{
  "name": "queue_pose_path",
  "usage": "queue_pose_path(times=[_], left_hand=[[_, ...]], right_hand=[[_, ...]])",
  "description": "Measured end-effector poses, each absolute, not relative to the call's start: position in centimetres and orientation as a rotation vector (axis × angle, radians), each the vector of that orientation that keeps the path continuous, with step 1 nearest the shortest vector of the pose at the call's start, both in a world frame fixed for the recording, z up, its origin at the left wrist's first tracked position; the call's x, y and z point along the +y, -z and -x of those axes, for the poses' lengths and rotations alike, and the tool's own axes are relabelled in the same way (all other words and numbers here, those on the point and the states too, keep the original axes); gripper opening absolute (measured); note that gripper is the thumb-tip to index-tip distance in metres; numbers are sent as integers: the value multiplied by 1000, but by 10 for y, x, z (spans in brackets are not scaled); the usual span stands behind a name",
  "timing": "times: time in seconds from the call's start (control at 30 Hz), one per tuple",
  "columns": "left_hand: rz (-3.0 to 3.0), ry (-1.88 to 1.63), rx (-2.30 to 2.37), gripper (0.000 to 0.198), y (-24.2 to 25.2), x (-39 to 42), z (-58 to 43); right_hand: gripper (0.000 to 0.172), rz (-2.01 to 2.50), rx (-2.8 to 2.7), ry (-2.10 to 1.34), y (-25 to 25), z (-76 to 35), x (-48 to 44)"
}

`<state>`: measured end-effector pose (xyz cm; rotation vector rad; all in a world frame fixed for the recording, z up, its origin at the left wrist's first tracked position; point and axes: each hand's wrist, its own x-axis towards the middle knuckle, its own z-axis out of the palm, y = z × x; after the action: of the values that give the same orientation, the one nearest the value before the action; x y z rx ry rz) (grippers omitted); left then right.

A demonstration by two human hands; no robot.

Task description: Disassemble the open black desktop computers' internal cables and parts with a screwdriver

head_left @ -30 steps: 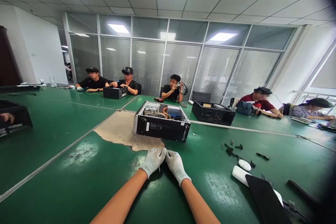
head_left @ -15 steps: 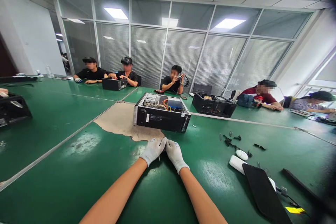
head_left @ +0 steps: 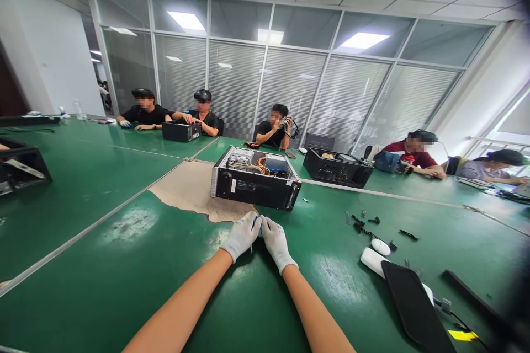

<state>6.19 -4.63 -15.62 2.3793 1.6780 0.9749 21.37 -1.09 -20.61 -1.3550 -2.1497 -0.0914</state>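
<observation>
My left hand (head_left: 243, 236) and my right hand (head_left: 276, 241), both in white work gloves, meet over the green table (head_left: 199, 292) in the lower middle. Fingers of both are closed and pressed close together at the tips. A small dark bluish bit shows between the left fingers, too small to name. What the right fingers hold, if anything, is hidden. Just beyond my hands stands an opened computer case (head_left: 256, 186), lying on its side with coloured cables and metal parts showing inside. Neither hand touches it.
A torn tan patch (head_left: 182, 190) lies under the case's left side. To the right are loose black parts (head_left: 362, 223), a white mouse (head_left: 380, 246) and a black flat pad (head_left: 416, 303). Another open case (head_left: 337, 167) stands behind. Several people sit across the table.
My fingertips have shifted slightly, and the left fingers are raised a little, with a blue bit now showing between them. The computer case stays in place.
</observation>
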Motion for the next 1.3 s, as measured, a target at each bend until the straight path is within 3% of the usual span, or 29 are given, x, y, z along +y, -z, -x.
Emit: queue_pose_path(times=[0.3, 0.57, 0.93, 1.3], left_hand=[[-2399, -955, 1708, 30, 161, -41, -64], [-2433, -980, 1655, 28, 166, -38, -61], [-2737, -635, 1710, 33, 175, -36, -57], [-2806, -536, 1758, 38, 182, -31, -57]], right_hand=[[44, 1374, -2133, 5, 205, -212, -11], [41, 1288, -2113, 162, 213, -214, -7], [39, 1265, -2116, 148, 215, -214, -4], [34, 1230, -2052, 56, 214, -212, -5]])
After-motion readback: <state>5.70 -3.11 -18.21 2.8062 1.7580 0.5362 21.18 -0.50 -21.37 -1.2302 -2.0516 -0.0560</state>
